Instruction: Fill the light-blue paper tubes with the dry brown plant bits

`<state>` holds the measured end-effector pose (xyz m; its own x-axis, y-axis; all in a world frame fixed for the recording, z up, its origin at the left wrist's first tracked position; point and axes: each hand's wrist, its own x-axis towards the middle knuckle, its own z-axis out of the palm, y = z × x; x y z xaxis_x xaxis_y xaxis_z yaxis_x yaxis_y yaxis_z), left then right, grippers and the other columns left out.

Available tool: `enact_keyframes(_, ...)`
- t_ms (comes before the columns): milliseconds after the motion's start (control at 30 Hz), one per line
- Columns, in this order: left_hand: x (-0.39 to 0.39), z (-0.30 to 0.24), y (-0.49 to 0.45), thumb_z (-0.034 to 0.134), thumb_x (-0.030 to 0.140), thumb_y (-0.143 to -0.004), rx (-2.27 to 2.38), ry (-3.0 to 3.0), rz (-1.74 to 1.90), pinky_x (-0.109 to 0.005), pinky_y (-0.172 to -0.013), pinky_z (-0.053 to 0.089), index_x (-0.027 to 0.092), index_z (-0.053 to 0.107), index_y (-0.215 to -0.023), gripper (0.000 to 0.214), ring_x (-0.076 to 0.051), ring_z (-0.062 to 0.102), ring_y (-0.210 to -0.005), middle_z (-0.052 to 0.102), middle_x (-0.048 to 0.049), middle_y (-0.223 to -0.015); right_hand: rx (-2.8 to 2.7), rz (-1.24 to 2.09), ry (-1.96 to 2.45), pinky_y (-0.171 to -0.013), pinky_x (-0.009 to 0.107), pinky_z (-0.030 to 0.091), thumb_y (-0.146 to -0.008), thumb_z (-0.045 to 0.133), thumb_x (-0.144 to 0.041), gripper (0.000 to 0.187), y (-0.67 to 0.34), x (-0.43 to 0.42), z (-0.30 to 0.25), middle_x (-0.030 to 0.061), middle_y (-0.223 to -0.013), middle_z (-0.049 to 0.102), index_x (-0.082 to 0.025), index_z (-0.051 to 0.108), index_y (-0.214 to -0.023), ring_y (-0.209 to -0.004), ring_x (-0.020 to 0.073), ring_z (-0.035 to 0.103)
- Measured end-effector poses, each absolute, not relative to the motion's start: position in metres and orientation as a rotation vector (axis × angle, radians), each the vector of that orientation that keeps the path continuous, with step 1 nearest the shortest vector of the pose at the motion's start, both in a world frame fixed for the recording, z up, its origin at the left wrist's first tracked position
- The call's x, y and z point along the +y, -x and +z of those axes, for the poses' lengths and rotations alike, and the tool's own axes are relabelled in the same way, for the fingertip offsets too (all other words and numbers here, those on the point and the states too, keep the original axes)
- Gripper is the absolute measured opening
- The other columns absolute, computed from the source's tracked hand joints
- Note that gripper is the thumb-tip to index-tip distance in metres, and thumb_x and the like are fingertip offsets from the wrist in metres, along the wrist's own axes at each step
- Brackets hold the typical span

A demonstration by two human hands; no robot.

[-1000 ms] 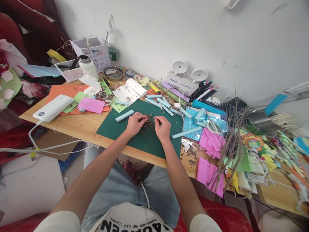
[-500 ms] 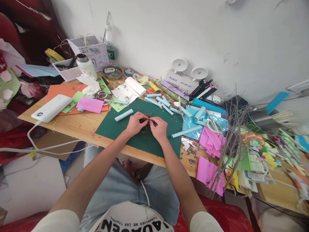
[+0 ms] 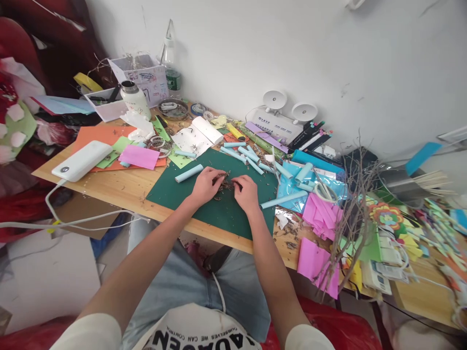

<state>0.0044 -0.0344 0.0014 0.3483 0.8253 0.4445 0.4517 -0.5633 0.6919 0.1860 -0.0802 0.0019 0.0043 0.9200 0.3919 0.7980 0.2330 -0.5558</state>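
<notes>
My left hand (image 3: 205,184) and my right hand (image 3: 246,193) rest close together on a dark green cutting mat (image 3: 175,192). Between their fingertips lies a small heap of dry brown twig bits (image 3: 224,185), and both hands pinch at it with curled fingers. A rolled light blue paper tube (image 3: 188,173) lies on the mat just left of my left hand. Several more blue tubes (image 3: 245,155) lie beyond the hands. A long blue tube (image 3: 283,200) lies to the right of my right hand.
A bare branch (image 3: 350,214) stands over pink paper sheets (image 3: 316,257) at the right. A white power bank (image 3: 81,160) with its cable, orange and pink sheets, a white flask (image 3: 134,99) and boxes crowd the left. Markers (image 3: 308,136) lie by the wall.
My hands met at the twig bits half a second ago, then drew slightly apart again and settled lower on the mat. The camera shifted a little.
</notes>
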Motion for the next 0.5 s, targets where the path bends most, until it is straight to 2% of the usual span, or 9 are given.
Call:
enact_keyframes(167,-0.026,-0.002,-0.009,0.060,0.025,-0.085,1.245,-2.393,0.978,-0.046,-0.095,0.046,0.017,0.066,-0.109,0.026,-0.030,0.056,-0.105,0.066,-0.0131,-0.107,-1.816,0.204,1.591,-0.087,0.039,0.049,-0.089,0.051,-0.021,0.022,-0.182,-0.079,0.000,0.0097,-0.098,0.067,-0.019,0.071,-0.097,-0.094,0.0249,0.058)
enact_keyframes(333,-0.016,-0.004,-0.016,0.058,0.018,-0.085,1.276,-2.420,0.798,-0.043,-0.088,0.048,0.016,0.070,-0.099,0.019,-0.028,0.061,-0.091,0.069,-0.0118,-0.094,-1.806,0.181,1.580,-0.091,0.041,0.048,-0.090,0.049,-0.021,0.030,-0.179,-0.077,0.000,0.0112,-0.107,0.066,-0.019,0.066,-0.114,-0.102,0.0267,0.057)
enact_keyframes(433,-0.017,-0.002,-0.015,0.055,0.018,-0.087,1.153,-2.399,0.856,-0.042,-0.088,0.048,0.017,0.070,-0.100,0.020,-0.026,0.062,-0.093,0.070,-0.0108,-0.096,-1.849,0.178,1.590,-0.092,0.044,0.048,-0.091,0.049,-0.022,0.033,-0.177,-0.074,-0.001,0.0121,-0.112,0.065,-0.018,0.063,-0.120,-0.105,0.0284,0.055)
enact_keyframes(500,-0.021,-0.001,-0.012,0.052,0.020,-0.090,1.050,-2.364,0.929,-0.041,-0.089,0.049,0.018,0.069,-0.104,0.021,-0.025,0.061,-0.096,0.070,-0.0097,-0.100,-1.852,0.188,1.575,-0.091,0.043,0.049,-0.090,0.049,-0.021,0.031,-0.175,-0.073,-0.002,0.0111,-0.109,0.067,-0.019,0.064,-0.117,-0.103,0.0275,0.057)
